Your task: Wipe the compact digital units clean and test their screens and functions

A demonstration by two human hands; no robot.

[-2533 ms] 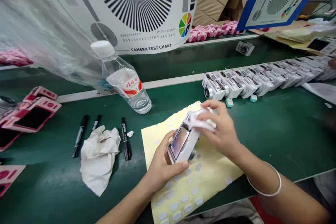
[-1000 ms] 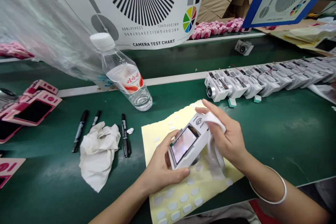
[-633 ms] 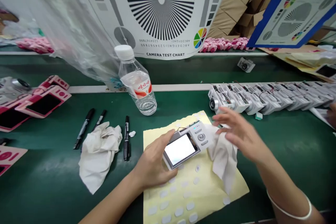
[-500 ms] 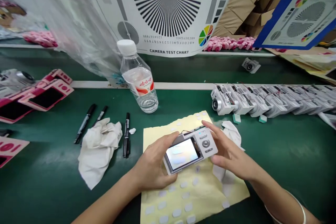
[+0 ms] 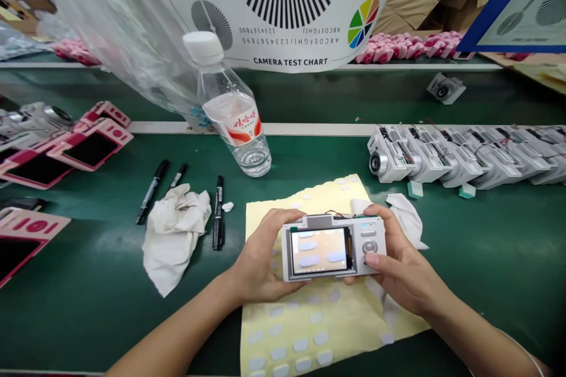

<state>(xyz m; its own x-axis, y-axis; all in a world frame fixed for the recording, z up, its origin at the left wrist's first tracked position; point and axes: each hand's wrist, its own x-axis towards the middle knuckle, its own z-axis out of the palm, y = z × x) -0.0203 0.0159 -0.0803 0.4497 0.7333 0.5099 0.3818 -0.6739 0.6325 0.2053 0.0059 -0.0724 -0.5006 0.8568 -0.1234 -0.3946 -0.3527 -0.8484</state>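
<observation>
Head view: both hands are clamped on one white camera [image 5: 317, 249], which sits level between them above the yellow sheet [image 5: 345, 330], its lit screen facing the wearer. The left hand [image 5: 262, 259] grips the left end, fingers curled over the top edge and thumb along the bottom. The right hand [image 5: 404, 271] wraps the right end, index finger at the upper corner and thumb pressed at the round control pad [image 5: 369, 245]; some fingers are hidden behind the body. A white cloth [image 5: 404, 221] lies just beyond the right hand.
</observation>
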